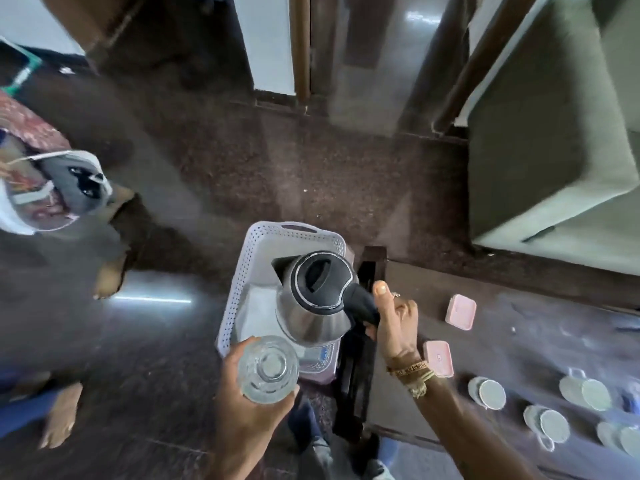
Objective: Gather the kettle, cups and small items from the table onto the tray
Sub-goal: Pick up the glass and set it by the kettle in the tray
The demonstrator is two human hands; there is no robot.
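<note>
Kettle (pixel 313 299) is gripped by its handle in the right hand (pixel 393 327) over the tray (pixel 242 271), while a glass (pixel 268 367) is clasped in the left hand (pixel 242 407)

kettle (pixel 313 296) hides much of tray (pixel 239 289) floor, cups (pixel 547 421) right of kettle motion-blurred, rightmost cut by frame edge

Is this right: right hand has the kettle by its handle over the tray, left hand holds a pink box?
Not quite. In the head view the left hand holds a glass, not a pink box. The right hand does have the kettle by its handle over the tray.
</note>
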